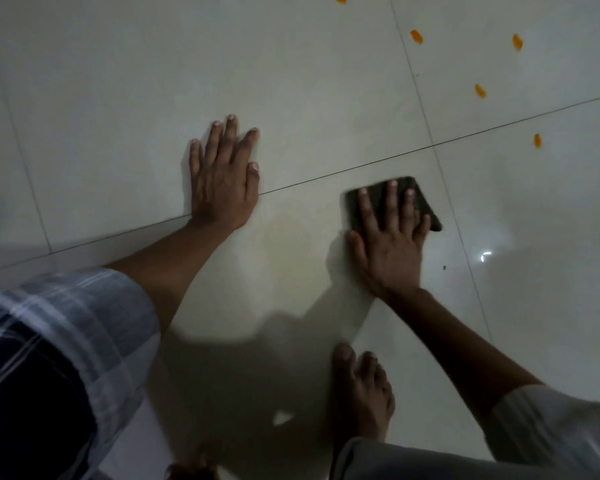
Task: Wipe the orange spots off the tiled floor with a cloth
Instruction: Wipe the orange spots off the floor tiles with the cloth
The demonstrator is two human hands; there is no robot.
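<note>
Right hand (390,247) flat, fingers straight, pressing dark cloth (397,204) onto pale tiled floor (309,81); left hand (222,178) spread flat beside it, holding nothing. Five orange spots (480,91) beyond right hand, apart from cloth.

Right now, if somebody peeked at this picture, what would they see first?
Probably the bright orange spots scattered on the pale tiled floor at the upper right. Next, the two hands in the middle: the left hand lies flat on the bare tile, and the right hand presses a dark cloth down, short of the spots.
</note>
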